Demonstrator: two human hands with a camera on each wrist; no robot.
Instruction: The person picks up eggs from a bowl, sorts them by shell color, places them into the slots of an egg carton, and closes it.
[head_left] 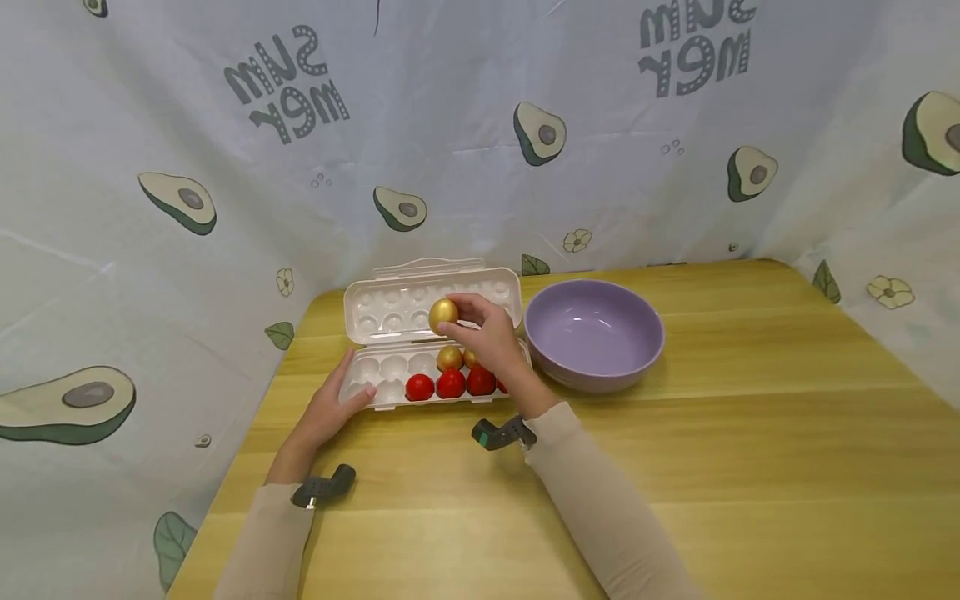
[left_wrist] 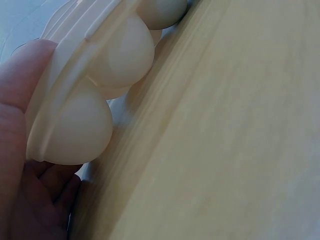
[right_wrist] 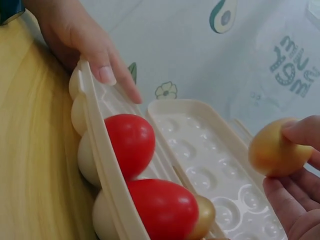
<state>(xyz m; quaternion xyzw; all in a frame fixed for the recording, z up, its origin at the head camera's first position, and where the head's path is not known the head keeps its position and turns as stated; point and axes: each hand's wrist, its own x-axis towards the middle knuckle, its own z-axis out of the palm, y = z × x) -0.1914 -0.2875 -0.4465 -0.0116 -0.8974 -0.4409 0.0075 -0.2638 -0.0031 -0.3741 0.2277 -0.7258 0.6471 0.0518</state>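
Note:
A golden egg [head_left: 443, 316] is pinched between the thumb and fingers of my right hand [head_left: 491, 340], above the open egg carton [head_left: 393, 367]. My left hand [head_left: 328, 410] grips the carton's left end; in the left wrist view, its thumb [left_wrist: 25, 70] lies on the rim and its fingers are below. Several red eggs [head_left: 451, 383] fill part of the carton's near row. Behind them sit golden eggs [head_left: 449, 358], partly hidden by my right hand. The cups at the left end hold nothing. The carton's lid [right_wrist: 192, 145] leans back, open.
A purple bowl [head_left: 592, 333] with no contents stands just right of the carton on the wooden table [head_left: 750, 433]. A white curtain [head_left: 465, 108] printed with avocados hangs behind and along both sides of the table.

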